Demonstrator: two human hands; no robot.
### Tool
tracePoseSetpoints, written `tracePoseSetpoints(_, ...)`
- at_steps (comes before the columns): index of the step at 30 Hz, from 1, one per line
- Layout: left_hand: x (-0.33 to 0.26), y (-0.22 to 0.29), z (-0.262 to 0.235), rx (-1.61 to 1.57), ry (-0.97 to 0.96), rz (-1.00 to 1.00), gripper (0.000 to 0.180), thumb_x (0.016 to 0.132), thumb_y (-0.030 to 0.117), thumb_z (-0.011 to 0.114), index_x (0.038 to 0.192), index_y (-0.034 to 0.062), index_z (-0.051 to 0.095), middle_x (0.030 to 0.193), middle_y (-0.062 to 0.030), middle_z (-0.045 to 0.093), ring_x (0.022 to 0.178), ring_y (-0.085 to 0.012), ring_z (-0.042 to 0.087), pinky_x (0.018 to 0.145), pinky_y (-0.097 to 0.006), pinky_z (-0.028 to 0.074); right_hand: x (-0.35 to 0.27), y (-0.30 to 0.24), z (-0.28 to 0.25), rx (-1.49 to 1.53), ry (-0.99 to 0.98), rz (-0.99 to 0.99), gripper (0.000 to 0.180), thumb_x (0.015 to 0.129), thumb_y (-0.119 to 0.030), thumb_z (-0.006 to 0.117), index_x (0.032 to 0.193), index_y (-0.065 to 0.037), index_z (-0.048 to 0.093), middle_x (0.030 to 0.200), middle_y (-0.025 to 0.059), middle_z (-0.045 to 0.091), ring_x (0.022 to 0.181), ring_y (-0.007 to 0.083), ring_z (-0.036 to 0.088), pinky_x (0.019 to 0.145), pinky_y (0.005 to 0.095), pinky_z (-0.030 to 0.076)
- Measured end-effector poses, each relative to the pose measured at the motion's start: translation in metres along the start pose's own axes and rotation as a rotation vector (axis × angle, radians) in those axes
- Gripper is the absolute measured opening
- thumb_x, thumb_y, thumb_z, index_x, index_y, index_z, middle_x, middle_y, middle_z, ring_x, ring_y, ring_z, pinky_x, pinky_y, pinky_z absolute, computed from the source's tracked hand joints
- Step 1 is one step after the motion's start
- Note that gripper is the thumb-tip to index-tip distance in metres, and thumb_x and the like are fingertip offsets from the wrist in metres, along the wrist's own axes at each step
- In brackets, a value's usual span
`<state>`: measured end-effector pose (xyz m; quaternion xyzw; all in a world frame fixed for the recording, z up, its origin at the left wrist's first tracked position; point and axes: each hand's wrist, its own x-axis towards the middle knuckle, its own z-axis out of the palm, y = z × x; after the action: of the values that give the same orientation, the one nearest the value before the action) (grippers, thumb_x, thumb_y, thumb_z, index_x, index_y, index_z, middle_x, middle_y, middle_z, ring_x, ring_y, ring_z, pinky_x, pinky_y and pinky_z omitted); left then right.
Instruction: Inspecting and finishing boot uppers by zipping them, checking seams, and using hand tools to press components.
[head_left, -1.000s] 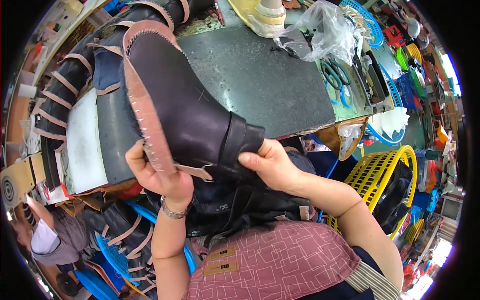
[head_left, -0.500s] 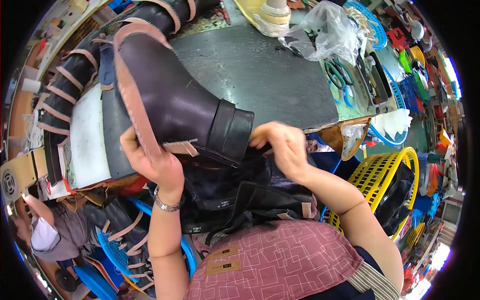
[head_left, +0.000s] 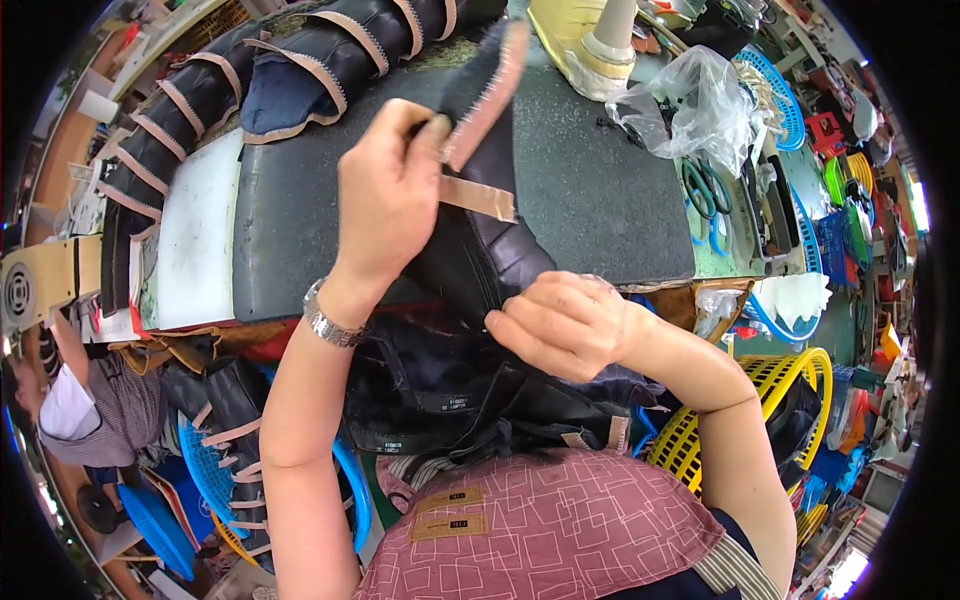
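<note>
A dark leather boot upper [head_left: 515, 255] is held over the near edge of the bench, its tan-edged bottom pointing away from me. My left hand [head_left: 385, 195] is closed around its side near the stitched tan edge, beside a loose tan tab [head_left: 480, 198]. Lower down, my right hand [head_left: 565, 325] has its fingers curled tight on the shaft end, next to what looks like a zip. Its fingertips are partly hidden. More black boot uppers [head_left: 430, 385] lie in a heap on my lap, beneath both hands.
A dark mat [head_left: 610, 190] and a white board [head_left: 195, 235] cover the bench. Green-handled scissors [head_left: 706, 190] and a clear plastic bag [head_left: 700, 100] lie right. Overlapping boot uppers [head_left: 190, 90] line the far left. A yellow basket [head_left: 690, 440] stands right, a blue one [head_left: 205, 470] left, near another person [head_left: 110, 400].
The boot upper has turned, its zip side now facing me. My left hand has moved up and right along its edge; my right hand has lowered slightly and closed on the shaft end.
</note>
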<state>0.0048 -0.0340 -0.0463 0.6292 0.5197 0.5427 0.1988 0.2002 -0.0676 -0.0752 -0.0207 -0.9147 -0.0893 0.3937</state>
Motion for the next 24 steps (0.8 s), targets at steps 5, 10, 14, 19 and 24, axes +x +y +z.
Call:
tracePoseSetpoints(5, -0.007, 0.006, 0.022, -0.079, -0.255, 0.013, 0.008, 0.082, 0.004, 0.053, 0.087, -0.0025, 0.054, 0.071, -0.0205, 0.058, 0.065, -0.0349, 0.06, 0.059, -0.037, 0.046, 0.006, 0.016, 0.002, -0.163, 0.106, 0.325, 0.022, 0.064, -0.005, 0.064, 0.085, -0.002, 0.06, 0.076, 0.0059, 0.054, 0.065, 0.0195, 0.053, 0.056, 0.0283, 0.044)
tracePoseSetpoints(10, -0.009, 0.009, 0.022, -0.349, -0.265, -0.235, 0.013, 0.088, 0.011, 0.057, 0.086, -0.0015, 0.056, 0.064, -0.0016, 0.055, 0.058, -0.0045, 0.044, 0.052, -0.023, 0.038, 0.018, 0.023, 0.0, 0.099, 0.142, 0.66, 0.017, 0.068, -0.003, 0.068, 0.082, -0.004, 0.058, 0.077, 0.0073, 0.057, 0.069, 0.0246, 0.055, 0.061, 0.0336, 0.045)
tracePoseSetpoints(14, -0.019, 0.01, 0.024, -0.749, -0.232, -0.445, 0.012, 0.089, 0.01, 0.057, 0.084, -0.0005, 0.056, 0.068, 0.0074, 0.049, 0.063, 0.0007, 0.04, 0.054, -0.017, 0.034, 0.02, 0.018, -0.011, 0.431, 0.106, 0.862, 0.016, 0.071, -0.004, 0.069, 0.082, -0.005, 0.058, 0.078, 0.0084, 0.058, 0.071, 0.0268, 0.055, 0.064, 0.0346, 0.046)
tracePoseSetpoints(19, -0.034, 0.025, 0.023, -0.392, -0.241, -0.21, 0.011, 0.088, 0.01, 0.058, 0.083, -0.0004, 0.057, 0.069, 0.0054, 0.052, 0.062, -0.002, 0.043, 0.054, -0.02, 0.036, 0.016, 0.013, -0.012, -0.065, 0.166, 0.454, 0.027, 0.058, -0.006, 0.064, 0.084, -0.004, 0.062, 0.076, 0.0047, 0.055, 0.068, 0.021, 0.054, 0.067, 0.0344, 0.047)
tracePoseSetpoints(24, -0.021, 0.024, 0.019, -0.629, -0.403, -0.501, 0.013, 0.09, 0.012, 0.056, 0.086, -0.0002, 0.059, 0.073, 0.0047, 0.055, 0.062, -0.0022, 0.045, 0.053, -0.021, 0.038, 0.014, 0.011, -0.016, -0.29, 0.12, 0.325, 0.029, 0.057, -0.009, 0.064, 0.085, -0.005, 0.064, 0.075, 0.0024, 0.055, 0.067, 0.0178, 0.053, 0.073, 0.0371, 0.048)
